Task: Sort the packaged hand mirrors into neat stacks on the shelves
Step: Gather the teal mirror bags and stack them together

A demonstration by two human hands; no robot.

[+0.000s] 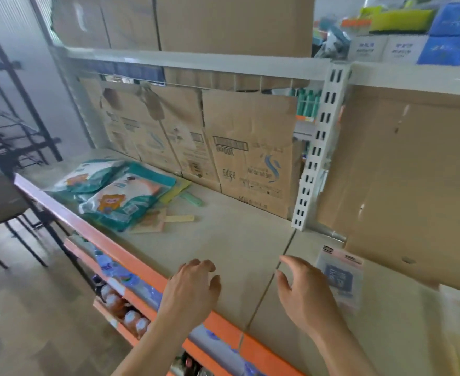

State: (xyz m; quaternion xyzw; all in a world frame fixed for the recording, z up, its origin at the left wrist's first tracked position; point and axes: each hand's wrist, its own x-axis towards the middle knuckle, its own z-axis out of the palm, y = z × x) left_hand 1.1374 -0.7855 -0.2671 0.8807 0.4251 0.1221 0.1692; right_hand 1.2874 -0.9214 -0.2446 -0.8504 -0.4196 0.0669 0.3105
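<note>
Several packaged hand mirrors point(120, 196) lie in a loose pile at the left of the shelf board point(223, 240), in teal and white wrappers with a cartoon print. A wooden mirror point(155, 221) and a green handle point(193, 199) stick out from under the pile. A flat pink-and-clear package point(343, 275) lies on the board at the right. My left hand point(193, 289) hovers over the front of the shelf, fingers loosely curled, holding nothing. My right hand point(305, 291) hangs just left of the pink package with relaxed fingers, also holding nothing.
Flattened cardboard boxes point(245, 158) line the back of the shelf. A white slotted upright point(318, 158) divides the bays. The orange front rail point(142, 270) runs along the shelf edge, with bottles point(125, 308) on the shelf below. A black metal rack point(3, 131) stands at left.
</note>
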